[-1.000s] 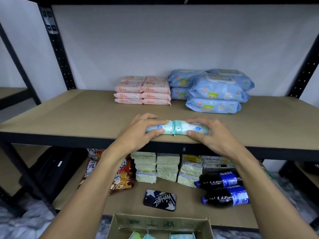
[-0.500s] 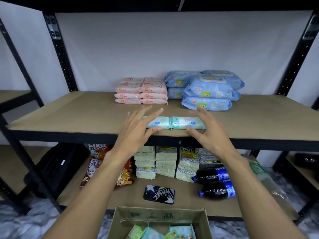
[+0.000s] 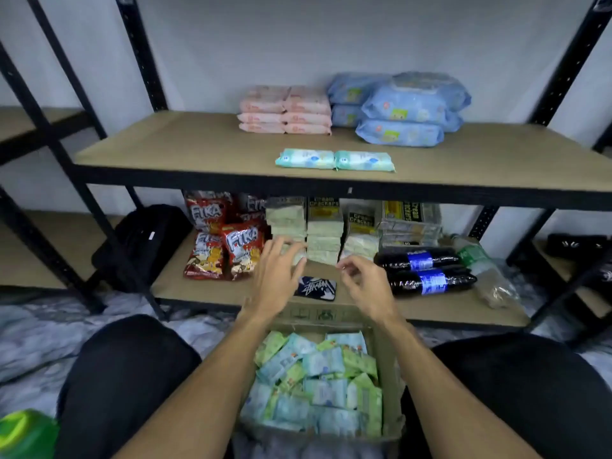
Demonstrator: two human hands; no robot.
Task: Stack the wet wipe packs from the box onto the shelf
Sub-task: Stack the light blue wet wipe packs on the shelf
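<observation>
With both hands, left and right, spread empty above the cardboard box, I should grip two mint-green plastic wipe packs squarely.

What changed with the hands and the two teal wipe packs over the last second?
Both hands let go of the two teal packs and pulled back and down off the shelf. The left hand and right hand are now empty above the box of packs. The teal packs stayed side by side near the shelf's front edge; the pink stack and blue stack did not move.
</observation>
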